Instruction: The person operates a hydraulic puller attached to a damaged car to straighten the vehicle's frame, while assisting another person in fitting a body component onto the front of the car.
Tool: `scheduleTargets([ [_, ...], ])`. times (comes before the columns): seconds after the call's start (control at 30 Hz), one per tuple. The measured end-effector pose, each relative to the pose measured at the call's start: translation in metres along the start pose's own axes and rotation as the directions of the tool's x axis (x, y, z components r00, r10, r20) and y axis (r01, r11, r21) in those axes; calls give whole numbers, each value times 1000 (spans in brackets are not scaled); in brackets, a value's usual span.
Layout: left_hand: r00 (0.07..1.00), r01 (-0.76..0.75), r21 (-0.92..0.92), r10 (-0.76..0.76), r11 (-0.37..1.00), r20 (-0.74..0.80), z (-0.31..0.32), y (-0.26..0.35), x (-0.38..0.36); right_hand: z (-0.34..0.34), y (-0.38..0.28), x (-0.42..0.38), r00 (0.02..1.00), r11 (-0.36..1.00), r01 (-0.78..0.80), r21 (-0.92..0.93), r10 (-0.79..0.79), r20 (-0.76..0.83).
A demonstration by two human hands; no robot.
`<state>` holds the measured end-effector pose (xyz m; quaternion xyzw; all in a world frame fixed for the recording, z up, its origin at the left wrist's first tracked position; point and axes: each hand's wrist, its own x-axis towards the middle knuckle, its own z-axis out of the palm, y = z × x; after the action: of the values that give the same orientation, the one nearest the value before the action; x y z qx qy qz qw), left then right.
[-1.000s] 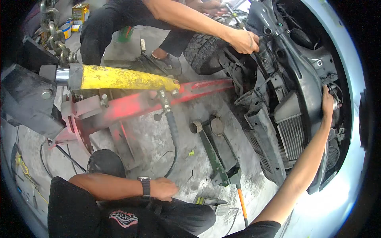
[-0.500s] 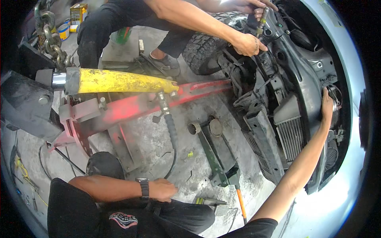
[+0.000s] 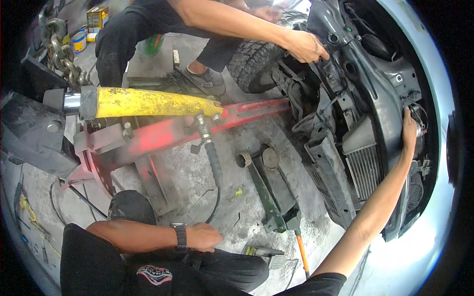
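My left hand (image 3: 205, 237), below a dark wristwatch (image 3: 179, 235), lies over my bent leg with its fingers loosely curled and nothing visible in them. At the right, my right hand (image 3: 410, 132) grips the edge of a black metal front panel (image 3: 382, 111) of a vehicle; some fingers are hidden behind it. Below that panel sits a finned radiator (image 3: 364, 170). A co-worker's hand (image 3: 307, 47) touches the front structure near the upper part of the panel. The co-worker's other hand (image 3: 269, 14) is blurred near the tyre (image 3: 254, 66).
A yellow hydraulic ram (image 3: 153, 102) and a red beam (image 3: 163, 135) cross the left side, with a hose (image 3: 216, 172) hanging down. A green metal stand (image 3: 269, 204) with an orange handle (image 3: 301, 251) is on the floor. Heavy chain (image 3: 61, 54) hangs upper left.
The co-worker's far hand has pulled back left from the panel, taking the metal tool out of sight. The nearer hand has shifted slightly up and left. My hands stay nearly still.
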<state>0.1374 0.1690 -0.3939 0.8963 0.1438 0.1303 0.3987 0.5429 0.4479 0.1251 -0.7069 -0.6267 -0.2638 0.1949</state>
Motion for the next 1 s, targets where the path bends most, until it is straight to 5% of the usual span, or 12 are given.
scheduleTargets([
  [0.1,999,-9,15,10,1000,-31,1,0,0,4,2,-1,997,998,58,30,-56,-60],
  [0.2,992,25,17,-27,1000,125,-3,0,3,6,3,0,994,998,69,6,-68,-86],
  [0.5,999,-6,-4,6,1000,50,-9,3,-2,2,-7,-4,997,986,-67,155,70,-11],
  [0.8,996,14,11,-15,1000,91,-8,0,0,7,7,1,994,993,31,113,-19,-108],
  [1.0,999,-25,-8,25,1000,-35,-1,-3,0,6,1,-3,994,994,37,104,-26,-109],
])
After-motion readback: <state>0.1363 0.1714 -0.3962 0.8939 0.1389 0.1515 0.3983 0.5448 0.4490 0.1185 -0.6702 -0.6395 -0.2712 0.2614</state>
